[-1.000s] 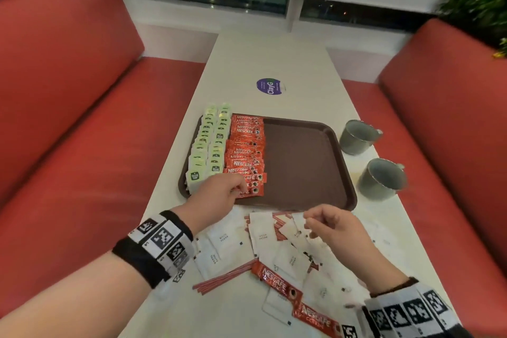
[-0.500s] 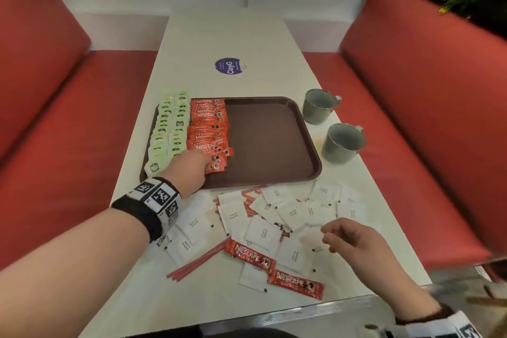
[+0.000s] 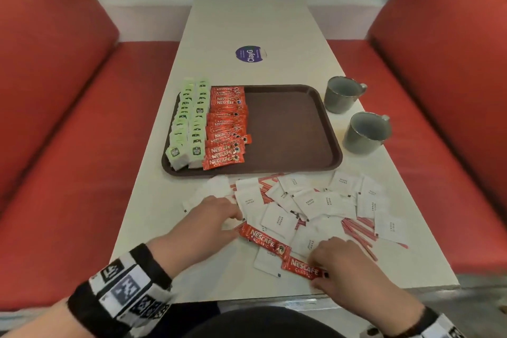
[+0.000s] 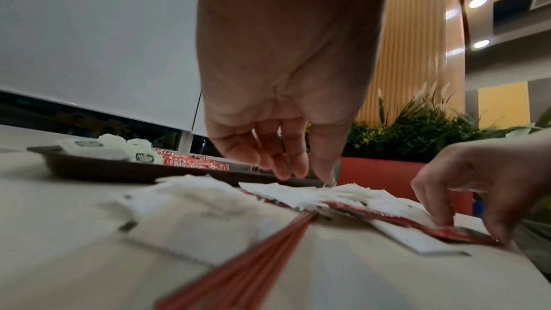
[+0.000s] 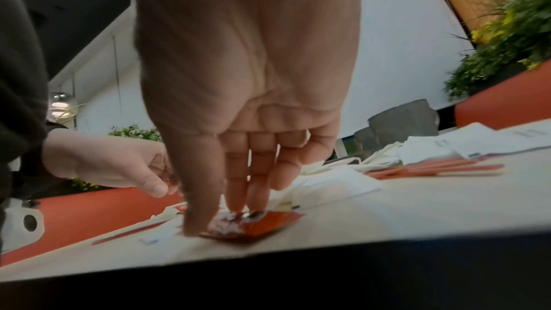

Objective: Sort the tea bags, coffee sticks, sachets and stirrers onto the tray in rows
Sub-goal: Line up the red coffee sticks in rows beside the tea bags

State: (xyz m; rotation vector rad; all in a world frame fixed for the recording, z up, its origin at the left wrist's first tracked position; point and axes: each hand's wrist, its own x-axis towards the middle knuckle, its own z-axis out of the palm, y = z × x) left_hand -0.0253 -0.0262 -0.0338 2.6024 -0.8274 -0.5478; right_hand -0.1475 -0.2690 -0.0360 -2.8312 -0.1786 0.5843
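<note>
The brown tray (image 3: 288,132) holds two columns of green tea bags (image 3: 189,123) and one row of red coffee sticks (image 3: 227,129) along its left side. In front of it lie scattered white sugar sachets (image 3: 315,200), thin red stirrers (image 3: 356,230) and two loose coffee sticks (image 3: 264,237). My right hand (image 3: 319,269) pinches the right end of the nearer coffee stick (image 3: 301,267), thumb and fingers pressed on it (image 5: 253,223). My left hand (image 3: 236,221) hovers over the pile's left side, fingers loosely curled and holding nothing (image 4: 301,175).
Two grey mugs (image 3: 341,94) (image 3: 365,133) stand right of the tray. A purple sticker (image 3: 251,54) marks the far tabletop. Red benches (image 3: 68,145) flank the white table, whose near edge (image 3: 274,296) runs just below the pile.
My left hand has left the coffee-stick row on the tray and come back to the pile. My right hand has dropped onto the nearer loose coffee stick.
</note>
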